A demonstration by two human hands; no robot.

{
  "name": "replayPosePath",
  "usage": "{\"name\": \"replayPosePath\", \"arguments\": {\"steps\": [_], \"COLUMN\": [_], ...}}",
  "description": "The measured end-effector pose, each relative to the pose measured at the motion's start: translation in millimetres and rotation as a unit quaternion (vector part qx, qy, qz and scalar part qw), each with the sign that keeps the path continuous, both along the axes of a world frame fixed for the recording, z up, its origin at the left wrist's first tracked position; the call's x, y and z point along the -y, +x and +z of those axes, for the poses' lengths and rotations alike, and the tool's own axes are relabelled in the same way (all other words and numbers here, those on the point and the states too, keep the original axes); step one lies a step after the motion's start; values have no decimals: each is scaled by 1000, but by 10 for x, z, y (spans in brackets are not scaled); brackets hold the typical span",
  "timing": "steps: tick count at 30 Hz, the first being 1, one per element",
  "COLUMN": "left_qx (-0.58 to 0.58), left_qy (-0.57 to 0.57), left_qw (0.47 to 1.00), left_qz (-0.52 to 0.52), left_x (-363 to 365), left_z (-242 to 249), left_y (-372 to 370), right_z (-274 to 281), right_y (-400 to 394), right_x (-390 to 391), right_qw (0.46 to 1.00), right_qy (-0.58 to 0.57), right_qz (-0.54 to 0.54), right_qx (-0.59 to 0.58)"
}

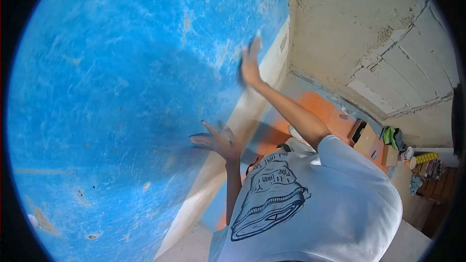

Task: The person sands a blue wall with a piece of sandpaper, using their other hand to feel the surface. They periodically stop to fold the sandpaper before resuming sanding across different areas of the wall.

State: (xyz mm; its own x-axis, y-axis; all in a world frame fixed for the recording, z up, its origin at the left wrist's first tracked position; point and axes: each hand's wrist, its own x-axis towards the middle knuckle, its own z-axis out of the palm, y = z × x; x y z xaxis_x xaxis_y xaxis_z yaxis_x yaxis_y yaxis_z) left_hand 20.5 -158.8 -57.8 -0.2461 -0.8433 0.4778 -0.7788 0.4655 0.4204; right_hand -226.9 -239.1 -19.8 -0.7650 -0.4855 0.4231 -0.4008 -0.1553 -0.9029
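My right hand (251, 68) is up against the blue wall (121, 82), near its pale lower band. Its fingers point upward along the surface, with a small, blurred whitish piece (257, 41) at the fingertips; I cannot tell what it is. Lower and to the left, my left hand (221, 141) is held close to the wall with its fingers spread and nothing visible in it. Scuffs, pale scratches and chipped patches mark the blue paint. My white printed shirt (310, 204) fills the bottom right of the view.
A bare plastered wall (340, 19) meets the blue one at a corner. Orange paint covers part of the floor (315, 102). Against the far wall are cardboard boxes (364, 138), a green and black bag (391, 137) and a yellow roll (427, 157).
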Motion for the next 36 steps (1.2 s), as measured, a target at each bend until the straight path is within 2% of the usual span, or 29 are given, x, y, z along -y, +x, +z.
{"name": "replayPosePath", "arguments": {"steps": [1, 4, 5, 6, 7, 8, 10, 12, 13, 16, 18, 20, 21, 23, 28, 29, 30, 32, 33, 36], "left_qx": [-7, 8, 10, 11, 10, 9, 7, 10, 13, 61, 62, 58, 56, 56, 34, 27, 21, 9, 3, -12], "left_qy": [5, -6, -8, -12, -16, -21, -33, -35, -33, -52, -36, -31, -32, -35, -38, -37, -36, -27, -21, -27], "left_qw": [1000, 1000, 1000, 1000, 1000, 1000, 999, 999, 999, 997, 997, 997, 997, 996, 997, 998, 998, 999, 1000, 999], "left_qz": [2, 10, 11, 13, 14, 14, 8, 5, 4, 20, 31, 41, 48, 59, 56, 47, 38, 25, 17, 27], "left_x": [16, 33, 28, 35, 34, 22, 71, 134, 136, 188, 191, 221, 231, 215, 163, 154, 130, 45, 32, 9], "left_z": [-14, -51, -46, -6, 17, 20, 46, 60, 57, 73, 101, 119, 116, 106, 142, 129, 105, 71, 74, 107], "left_y": [-59, -185, -215, -270, -323, -357, -456, -593, -634, -785, -854, -978, -1032, -1075, -1223, -1293, -1342, -1401, -1439, -1515], "right_z": [95, 232, 32, -72, -156, -209, -104, 117, 48, -216, -311, -86, 116, -292, -236, -199, -276, -575, -605, -706], "right_y": [26, 19, -201, -383, -569, -670, -589, -424, -487, -906, -976, -796, -768, -1043, -1035, -937, -1056, -1325, -1328, -1160], "right_x": [-58, -243, -182, -28, 116, 176, 88, -175, -235, 103, 170, -7, -206, -42, 68, -81, -95, -109, -67, 330], "right_qw": [998, 965, 968, 995, 997, 972, 997, 984, 971, 996, 997, 981, 956, 968, 997, 982, 966, 892, 978, 997], "right_qy": [28, -4, 32, 2, -25, -50, -45, -57, -25, -34, -48, -73, -75, -102, -77, -115, -84, -18, -54, -64], "right_qz": [10, 116, 104, 56, 5, -45, -2, 77, 135, 23, 5, 44, 124, 103, 28, 102, 102, 104, 133, -26], "right_qx": [-59, -236, -228, -78, 74, 224, 57, -150, -194, 78, 56, -171, -256, -203, 5, -108, -223, -440, -152, 35]}}
